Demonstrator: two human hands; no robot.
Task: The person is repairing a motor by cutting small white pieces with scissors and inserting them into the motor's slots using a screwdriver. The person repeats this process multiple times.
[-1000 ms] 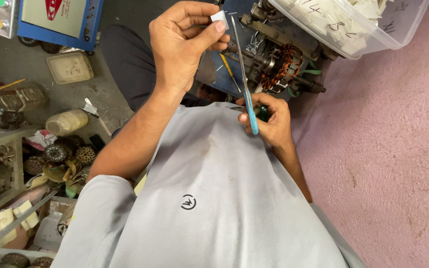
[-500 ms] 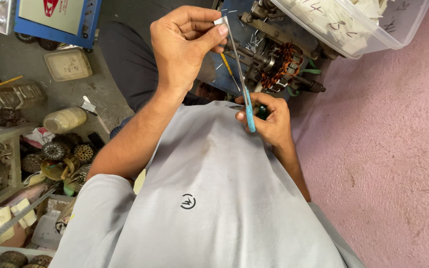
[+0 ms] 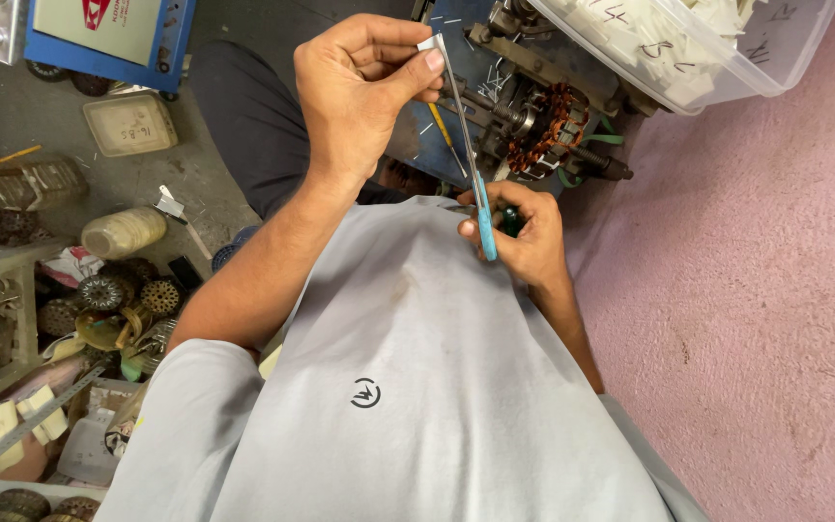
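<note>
Cluttered floor behind; left hand (image 3: 359, 92) hides most of white strip (image 3: 426, 43).

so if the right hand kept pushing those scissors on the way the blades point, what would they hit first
The right hand aims the scissors up at the small white strip pinched by the left hand. That comes first; depth is hard to judge.

You hold a pair of scissors (image 3: 466, 135) with turquoise handles in your right hand (image 3: 519, 232), their long slim metal blades pointing up and slightly left. The blade tips meet a small white strip (image 3: 426, 43) pinched between thumb and forefinger of your raised left hand (image 3: 359, 87), above your grey shirt.
</note>
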